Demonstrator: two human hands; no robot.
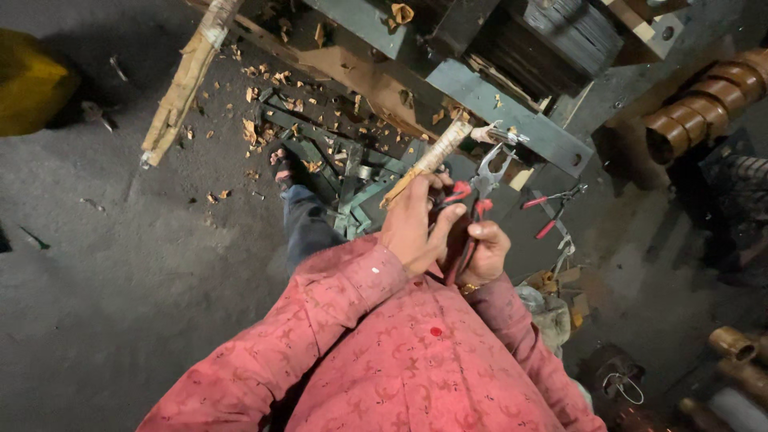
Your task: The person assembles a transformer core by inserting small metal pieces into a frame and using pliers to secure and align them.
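At the far left edge of the frame a yellow object point(28, 80) lies on the dark concrete floor point(104, 280). Right of it, in the upper left, a long paper-wrapped bar point(186, 80) runs diagonally down to the floor, with torn brown paper scraps point(276, 104) scattered beside it. At centre, the person's foot in a sandal point(282, 166) rests on the floor next to a green metal frame point(352, 180). The left hand point(416, 228), in a red patterned sleeve point(320, 320), is closed around the lower end of a short paper-wrapped rod point(428, 160), which slants up toward the grey-green steel bracket point(512, 116) of the laminated transformer core point(560, 36) at upper centre. Just beside it, the right hand point(480, 252) is closed on the red handles of a pair of pliers point(488, 172); the plier jaws stand apart, pointing upward at a pale strip near the rod's upper end. Whether the jaws touch the strip cannot be determined. Further right, a second red-handled tool point(554, 206) lies on the dark surface, apart from both hands. At the upper right, a brown ribbed insulator point(704, 104) lies at an angle; more cylindrical parts point(736, 352) sit at lower right.
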